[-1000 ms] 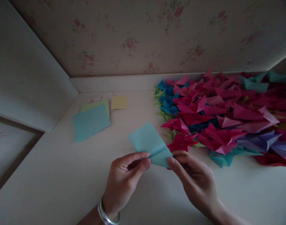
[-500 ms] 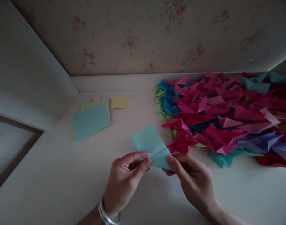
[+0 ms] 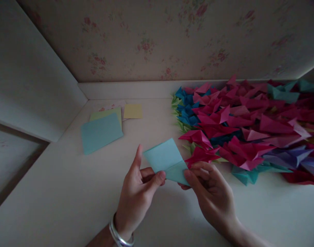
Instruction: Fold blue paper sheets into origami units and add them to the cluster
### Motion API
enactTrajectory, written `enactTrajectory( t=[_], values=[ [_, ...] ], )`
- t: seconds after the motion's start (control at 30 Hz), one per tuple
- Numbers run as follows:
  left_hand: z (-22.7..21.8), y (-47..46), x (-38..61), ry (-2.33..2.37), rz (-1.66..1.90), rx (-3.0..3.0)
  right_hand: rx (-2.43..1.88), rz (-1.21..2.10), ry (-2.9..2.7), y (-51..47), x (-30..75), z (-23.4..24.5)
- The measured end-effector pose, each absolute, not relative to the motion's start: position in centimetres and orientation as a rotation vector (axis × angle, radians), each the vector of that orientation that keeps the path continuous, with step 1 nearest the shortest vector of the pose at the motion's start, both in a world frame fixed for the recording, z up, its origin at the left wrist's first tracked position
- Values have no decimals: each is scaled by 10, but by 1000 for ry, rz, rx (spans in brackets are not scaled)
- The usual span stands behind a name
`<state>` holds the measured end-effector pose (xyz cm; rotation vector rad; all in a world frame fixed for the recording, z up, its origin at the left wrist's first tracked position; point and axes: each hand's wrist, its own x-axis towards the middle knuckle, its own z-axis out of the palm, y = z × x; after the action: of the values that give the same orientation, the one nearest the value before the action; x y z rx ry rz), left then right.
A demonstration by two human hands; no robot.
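Observation:
A light blue sheet of origami paper (image 3: 164, 156), partly folded with a crease across its lower part, is held up between both hands above the white table. My left hand (image 3: 140, 192) pinches its lower left edge, thumb on top and the index finger raised off the paper. The other fingers of that hand are partly hidden behind the sheet. My right hand (image 3: 211, 193) grips the lower right corner between thumb and fingers. Just behind the right fingers lie folded pink paper pieces (image 3: 202, 154).
A large pile of folded paper pieces (image 3: 239, 120) in pink, blue, green and purple covers the back right. Flat sheets lie at the left: a blue sheet (image 3: 101, 133), a green one (image 3: 108, 114) and a small yellow square (image 3: 132, 111). A flowered wall (image 3: 152, 65) rises behind.
My left index finger has lifted off the paper and now points up. The thumb still presses on the sheet's lower edge. My right hand keeps its hold.

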<state>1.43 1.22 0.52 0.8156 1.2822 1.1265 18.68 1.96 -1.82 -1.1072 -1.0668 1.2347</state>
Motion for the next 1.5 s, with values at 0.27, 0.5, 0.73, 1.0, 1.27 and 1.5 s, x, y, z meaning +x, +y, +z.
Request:
enactTrajectory(
  t=[0.27, 0.5, 0.73, 1.0, 1.27, 1.5],
  values=[
    [5, 17, 10, 1245, 987, 952, -1083, 1206, -1125, 20, 188, -24],
    [5, 11, 12, 1375, 900, 1077, -1101, 1277, -1135, 22, 189, -23],
    [7, 6, 14, 1387, 896, 1362, -1147, 1618, -1172, 24, 187, -13],
    [3, 2, 17, 1370, 896, 1378, -1227, 1717, -1226, 28, 186, -11],
    [3, 10, 11, 1483, 949, 1314, -1190, 1797, -1144, 28, 192, -11],
    [2, 16, 4, 1572, 1031, 1211, -1214, 1749, -1068, 29, 195, -13]
  ],
)
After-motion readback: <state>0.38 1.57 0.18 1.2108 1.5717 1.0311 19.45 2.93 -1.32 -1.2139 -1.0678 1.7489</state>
